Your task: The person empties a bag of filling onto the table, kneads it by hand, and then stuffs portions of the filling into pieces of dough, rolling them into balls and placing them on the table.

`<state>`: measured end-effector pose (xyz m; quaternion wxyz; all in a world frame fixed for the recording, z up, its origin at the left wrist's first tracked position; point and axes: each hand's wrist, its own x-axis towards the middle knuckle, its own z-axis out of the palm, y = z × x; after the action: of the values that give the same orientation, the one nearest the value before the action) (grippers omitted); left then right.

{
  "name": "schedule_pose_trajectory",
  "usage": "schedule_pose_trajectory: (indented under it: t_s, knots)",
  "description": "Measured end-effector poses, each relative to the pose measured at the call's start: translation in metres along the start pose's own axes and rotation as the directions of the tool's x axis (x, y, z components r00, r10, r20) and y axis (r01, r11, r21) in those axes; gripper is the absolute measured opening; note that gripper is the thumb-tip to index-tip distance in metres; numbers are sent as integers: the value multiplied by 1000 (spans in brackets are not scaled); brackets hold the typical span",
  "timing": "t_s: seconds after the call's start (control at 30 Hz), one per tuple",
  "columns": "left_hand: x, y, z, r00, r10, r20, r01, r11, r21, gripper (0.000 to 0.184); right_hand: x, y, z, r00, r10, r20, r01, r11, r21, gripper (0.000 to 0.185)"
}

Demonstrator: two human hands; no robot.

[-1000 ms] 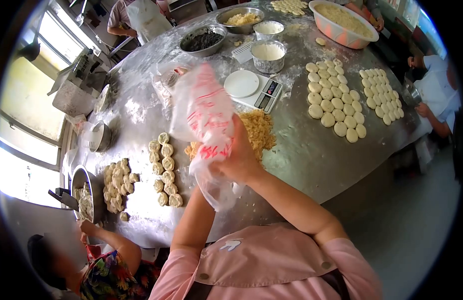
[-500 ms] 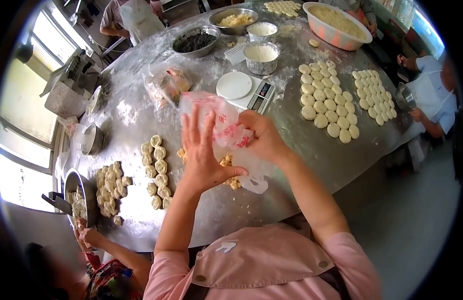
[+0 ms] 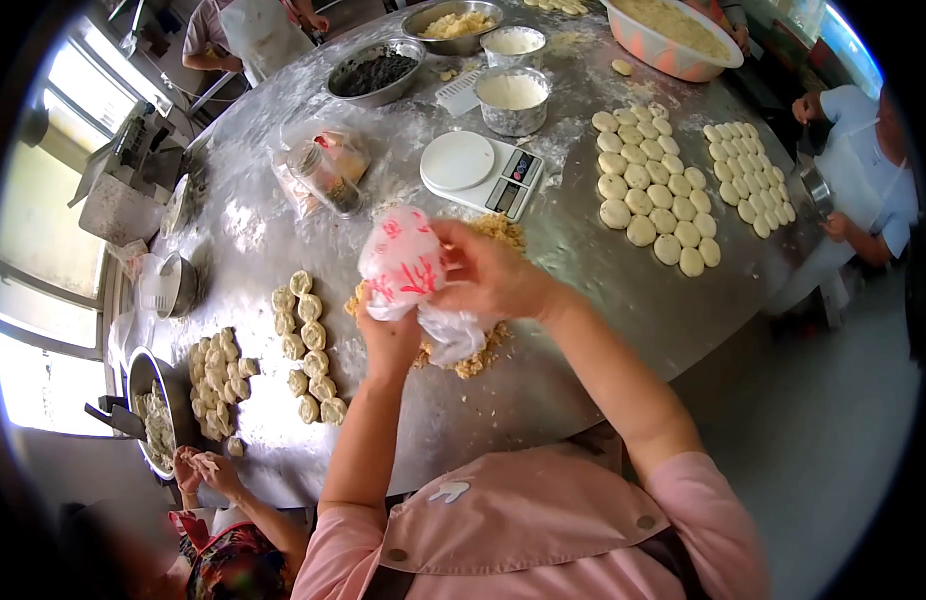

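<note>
A thin white plastic bag with red print (image 3: 401, 262) covers the fingers of my left hand (image 3: 391, 342). Only the lower part of that hand shows, so its finger pose is hidden. My right hand (image 3: 495, 275) grips the bag from the right side, fingers bent around the plastic. Loose folds of the bag hang below it. Beneath both hands, a crumbly yellow-brown mixture (image 3: 473, 362) lies on the metal table (image 3: 543, 390), partly covered by the hands and the bag.
Beyond my hands stand a kitchen scale (image 3: 483, 172), a bag with a jar (image 3: 323, 178) and bowls of filling (image 3: 375, 75). Dough rounds (image 3: 651, 190) lie right, shaped dough pieces (image 3: 308, 340) left. A co-worker's hands (image 3: 205, 470) are near a bowl (image 3: 155, 415); other people stand around.
My left hand was bare with fingers spread; now the bag is over its fingers. My right hand has moved left and keeps hold of the bag. More of the crumbly mixture shows.
</note>
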<state>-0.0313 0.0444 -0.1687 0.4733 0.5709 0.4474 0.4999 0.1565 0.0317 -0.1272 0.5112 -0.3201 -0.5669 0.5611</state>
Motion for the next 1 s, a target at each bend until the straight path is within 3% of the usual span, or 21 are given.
schedule_pose_trajectory:
  t_s: [0.07, 0.13, 0.17, 0.2, 0.27, 0.37, 0.47, 0.5, 0.73, 0.87, 1.0]
  knots:
    - [19, 0, -12, 995, 72, -72, -71, 997, 14, 31, 9, -6, -24, 986, -18, -166, -38, 945, -326, 59]
    - [37, 12, -19, 987, -51, -149, 57, 998, 34, 27, 22, -1, -63, 943, -39, -332, -177, 785, -593, 56]
    - [48, 14, -22, 988, -50, -143, 50, 999, -6, 25, 30, 7, -86, 915, -66, -398, -252, 675, -693, 57]
    - [62, 11, -24, 992, -14, -128, 12, 1000, -13, 26, 38, 14, -106, 890, -74, -449, -301, 644, -703, 56]
    - [87, 11, -19, 983, -67, -171, 80, 995, 68, 27, 53, 27, -135, 834, -91, -544, -398, 583, -708, 56]
    - [123, -9, -13, 992, -51, -120, 66, 990, 124, 31, 65, 42, -144, 911, -89, -402, -352, 337, -873, 74]
    - [148, -14, 1, 994, 2, -109, 30, 957, 287, 39, 87, 57, -136, 927, 91, -364, -374, 141, -917, 101]
    - [164, -37, -6, 997, 6, -75, 25, 913, 408, 47, 99, 65, -137, 904, 197, -380, -406, 114, -907, 119]
    - [194, -45, 16, 994, 106, -1, -88, 830, 550, 60, 164, 96, -133, 846, 407, -346, -345, -80, -935, 129]
    - [203, -59, 12, 987, 153, 42, -139, 708, 693, 64, 178, 100, -139, 848, 407, -339, -341, -70, -938, 129]
    - [224, -80, 11, 924, 361, 123, -334, 611, 717, 65, 181, 90, -134, 867, 383, -320, -320, -65, -945, 123]
